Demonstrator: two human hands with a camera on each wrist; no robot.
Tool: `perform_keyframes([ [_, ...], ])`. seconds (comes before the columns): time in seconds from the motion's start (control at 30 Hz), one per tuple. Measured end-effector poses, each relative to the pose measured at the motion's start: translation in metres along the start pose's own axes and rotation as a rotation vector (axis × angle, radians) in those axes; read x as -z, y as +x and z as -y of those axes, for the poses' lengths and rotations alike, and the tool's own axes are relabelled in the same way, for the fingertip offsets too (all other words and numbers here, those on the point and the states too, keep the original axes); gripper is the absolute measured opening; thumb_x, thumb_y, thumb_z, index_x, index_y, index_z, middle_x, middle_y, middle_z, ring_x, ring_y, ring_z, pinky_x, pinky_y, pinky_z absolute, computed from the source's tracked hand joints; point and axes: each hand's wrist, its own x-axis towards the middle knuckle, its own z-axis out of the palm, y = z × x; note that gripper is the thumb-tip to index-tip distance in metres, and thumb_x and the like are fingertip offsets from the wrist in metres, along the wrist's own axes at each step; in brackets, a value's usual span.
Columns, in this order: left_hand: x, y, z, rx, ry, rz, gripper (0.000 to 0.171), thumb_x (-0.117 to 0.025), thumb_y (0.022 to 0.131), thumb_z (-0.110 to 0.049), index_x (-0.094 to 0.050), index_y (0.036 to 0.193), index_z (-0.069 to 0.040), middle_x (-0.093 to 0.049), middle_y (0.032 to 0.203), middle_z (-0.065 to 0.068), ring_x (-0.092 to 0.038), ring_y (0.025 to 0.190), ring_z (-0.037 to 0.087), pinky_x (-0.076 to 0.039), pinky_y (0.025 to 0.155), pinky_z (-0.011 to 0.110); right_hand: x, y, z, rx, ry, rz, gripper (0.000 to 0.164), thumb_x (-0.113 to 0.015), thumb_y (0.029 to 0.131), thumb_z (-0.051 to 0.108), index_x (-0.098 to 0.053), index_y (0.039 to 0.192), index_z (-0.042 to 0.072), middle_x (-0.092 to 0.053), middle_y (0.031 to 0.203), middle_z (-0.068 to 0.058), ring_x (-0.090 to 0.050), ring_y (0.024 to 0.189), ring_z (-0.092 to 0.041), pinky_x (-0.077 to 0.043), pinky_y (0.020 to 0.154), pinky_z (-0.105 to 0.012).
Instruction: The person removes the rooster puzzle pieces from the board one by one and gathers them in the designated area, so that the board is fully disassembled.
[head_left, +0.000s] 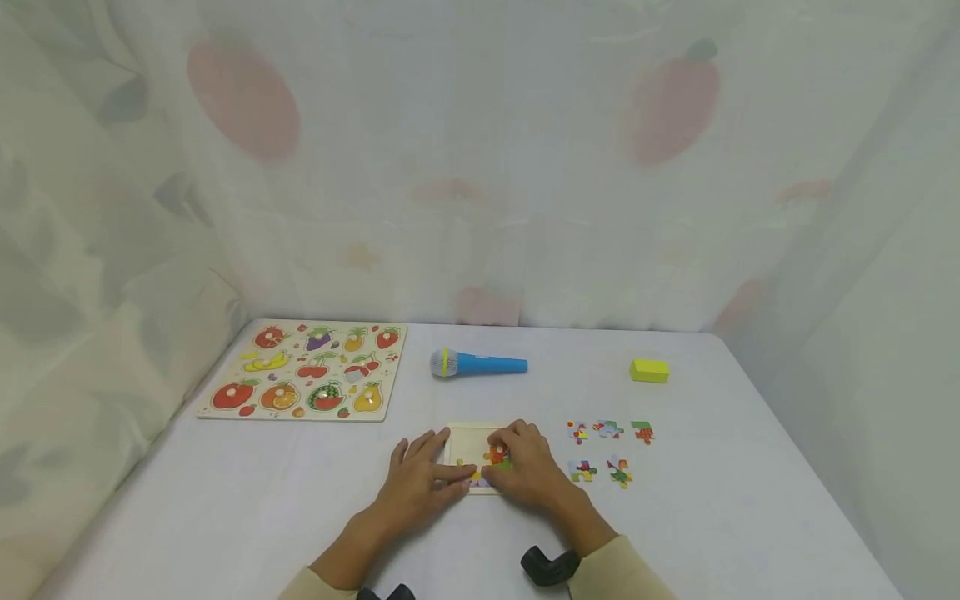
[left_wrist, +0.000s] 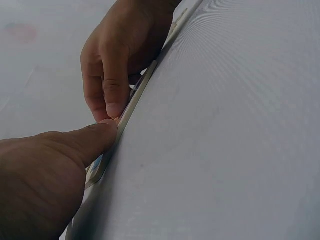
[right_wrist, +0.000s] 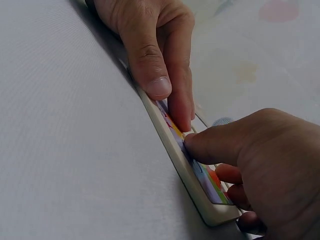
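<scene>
A small wooden jigsaw tray (head_left: 468,431) with a pale rim lies in front of me, colourful pieces along its near part. My left hand (head_left: 417,483) rests at its left side, fingers stretched along the rim and the thumb reaching over the bottom pieces. In the right wrist view the left thumb (right_wrist: 158,86) lies at the near rim. My right hand (head_left: 528,465) bends over the tray's right part, its thumb and curled fingers about an orange-and-green puzzle piece (head_left: 497,455). The right thumb (right_wrist: 210,144) presses onto the pieces; the right hand partly hides them.
Several loose puzzle pieces (head_left: 607,429) lie right of the tray in two rows. Behind stand a blue toy microphone (head_left: 491,365) and a yellow block (head_left: 649,371). A fruit peg board (head_left: 303,371) lies at the back left. Cloth curtains (head_left: 480,167) enclose the white table (head_left: 712,500).
</scene>
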Motion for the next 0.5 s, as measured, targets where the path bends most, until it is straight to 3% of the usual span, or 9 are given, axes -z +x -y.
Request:
perform_keyframes([
  [0.23, 0.0018, -0.0005, -0.0015, -0.001, 0.002, 0.002, 0.026, -0.07, 0.087, -0.042, -0.073, 0.112, -0.037, -0.04, 0.148, 0.014, -0.03, 0.135, 0.04, -0.012, 0.103, 0.068, -0.0011, 0.0003, 0.0011, 0.013, 0.009, -0.025, 0.031, -0.073, 0.082, 0.033, -0.064, 0.106, 0.016, -0.046, 0.1, 0.005, -0.042, 0.094, -0.017, -0.039, 0.078, -0.038],
  [0.5, 0.0004, 0.0002, -0.0002, 0.011, -0.005, 0.007, 0.026, -0.07, 0.086, -0.042, -0.073, 0.112, -0.038, -0.039, 0.149, 0.013, -0.028, 0.137, 0.039, -0.01, 0.104, 0.066, -0.0005, 0.0002, 0.0, 0.06, -0.062, -0.071, 0.051, -0.071, 0.08, 0.039, -0.054, 0.121, 0.014, -0.051, 0.099, 0.005, -0.042, 0.089, -0.014, -0.037, 0.077, -0.036],
])
